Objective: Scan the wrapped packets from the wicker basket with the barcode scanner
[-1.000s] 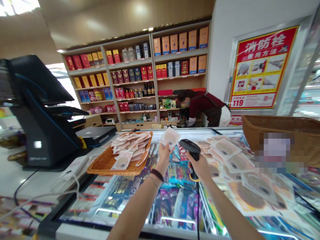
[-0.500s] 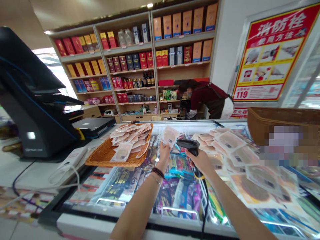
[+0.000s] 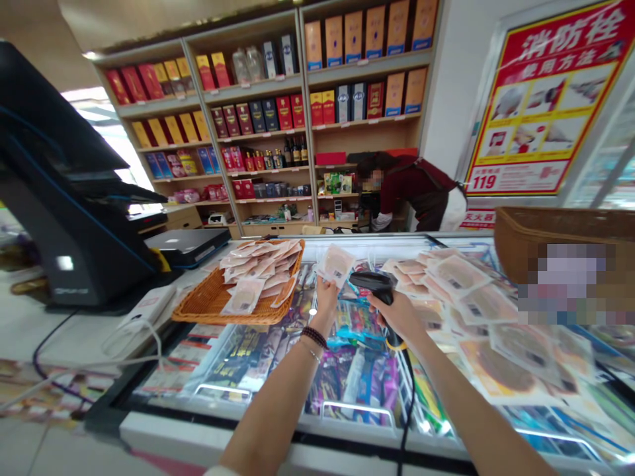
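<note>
My left hand (image 3: 327,296) pinches the lower edge of a flat, clear packet (image 3: 335,263) with a small barcode label, held up above the glass. In my right hand (image 3: 397,314) is a black barcode scanner (image 3: 372,281), its head turned towards that packet and its cable hanging down to the front. Left of my hands, an orange wicker basket (image 3: 213,309) holds a heap of similar packets (image 3: 262,264). More packets (image 3: 461,274) lie spread and overlapping on the glass to the right of the scanner.
Beneath my hands is a glass-topped freezer (image 3: 233,403) with colourful wrapped goods inside. A black till (image 3: 74,218) and a flat scale (image 3: 188,246) stand on the left; a brown basket (image 3: 510,244) sits at right. Beyond, a person (image 3: 417,188) bends by shelves (image 3: 258,139) of boxes.
The view has shifted slightly. Both hands keep nearly the same position, with the packet and the scanner still held close together.
</note>
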`<move>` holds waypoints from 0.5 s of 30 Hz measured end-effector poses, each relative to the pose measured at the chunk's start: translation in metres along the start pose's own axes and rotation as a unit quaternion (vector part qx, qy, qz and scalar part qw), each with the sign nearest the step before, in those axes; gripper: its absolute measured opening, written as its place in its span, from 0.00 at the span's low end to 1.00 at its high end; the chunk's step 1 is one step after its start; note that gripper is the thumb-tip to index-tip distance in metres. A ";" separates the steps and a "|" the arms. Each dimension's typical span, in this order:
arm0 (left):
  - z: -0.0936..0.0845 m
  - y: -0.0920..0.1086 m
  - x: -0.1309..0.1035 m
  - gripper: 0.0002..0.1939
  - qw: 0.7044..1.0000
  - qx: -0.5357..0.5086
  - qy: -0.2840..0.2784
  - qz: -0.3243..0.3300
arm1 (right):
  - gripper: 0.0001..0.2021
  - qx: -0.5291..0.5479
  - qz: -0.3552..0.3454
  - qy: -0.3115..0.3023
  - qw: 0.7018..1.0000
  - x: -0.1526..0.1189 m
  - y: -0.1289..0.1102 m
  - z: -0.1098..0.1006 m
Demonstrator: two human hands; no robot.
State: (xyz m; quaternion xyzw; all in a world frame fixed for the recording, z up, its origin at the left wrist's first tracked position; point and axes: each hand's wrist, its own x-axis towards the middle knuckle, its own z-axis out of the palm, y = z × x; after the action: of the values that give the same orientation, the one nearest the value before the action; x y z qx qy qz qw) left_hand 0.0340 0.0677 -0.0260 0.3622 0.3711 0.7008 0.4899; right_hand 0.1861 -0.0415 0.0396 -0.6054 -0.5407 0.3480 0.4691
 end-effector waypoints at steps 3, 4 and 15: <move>0.001 0.002 0.001 0.29 1.000 -0.005 0.000 -0.004 | 0.14 0.018 -0.005 0.003 1.000 0.001 0.000 0.000; 0.002 0.003 0.001 0.29 1.000 -0.010 0.003 -0.006 | 0.14 0.030 -0.007 0.005 1.000 0.002 0.001 0.000; 0.031 -0.005 0.015 0.21 0.999 -0.028 0.008 -0.038 | 0.18 0.107 -0.038 0.106 0.988 0.007 0.019 -0.051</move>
State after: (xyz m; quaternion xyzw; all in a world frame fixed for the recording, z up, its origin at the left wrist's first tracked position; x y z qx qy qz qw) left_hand 0.0589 0.0887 -0.0135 0.3280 0.3688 0.6949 0.5229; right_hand 0.2408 -0.0442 0.0380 -0.5643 -0.4698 0.3200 0.5987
